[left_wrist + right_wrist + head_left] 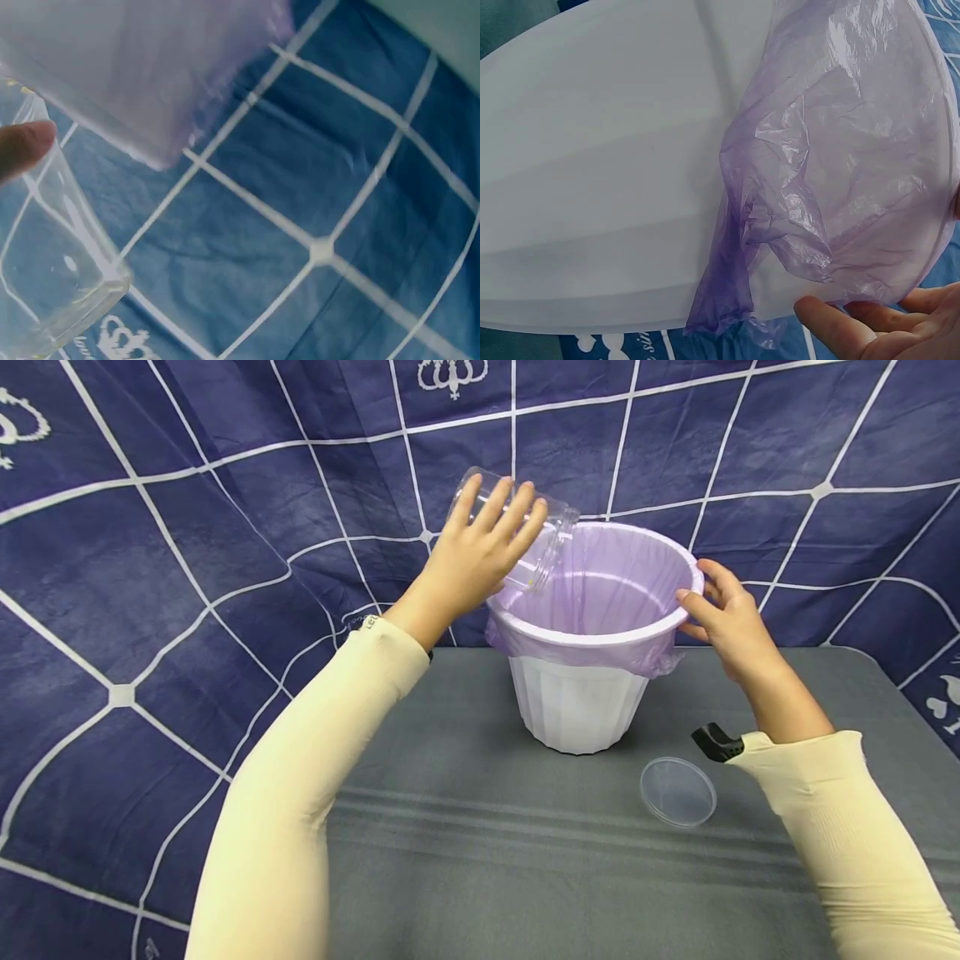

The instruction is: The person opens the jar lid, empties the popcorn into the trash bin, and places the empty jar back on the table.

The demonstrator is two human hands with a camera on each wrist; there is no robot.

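Note:
My left hand (480,552) grips a clear plastic jar (551,539), tilted with its threaded mouth down over the left side of a white trash can (581,702). A few tiny yellow specks show near the jar's mouth; the rest of it looks see-through. In the left wrist view a fingertip (30,146) presses the jar's wall. A purple trash bag (622,572) lines the can and folds over its rim. On the right, my right hand (727,618) holds the rim, thumb at the top edge and fingers along the outside.
A round clear lid (678,792) lies on the grey table (465,860), right of the can and near my right forearm. Behind the can hangs a dark blue cloth (360,410) with white lines. A black wristband (717,742) is at my right cuff.

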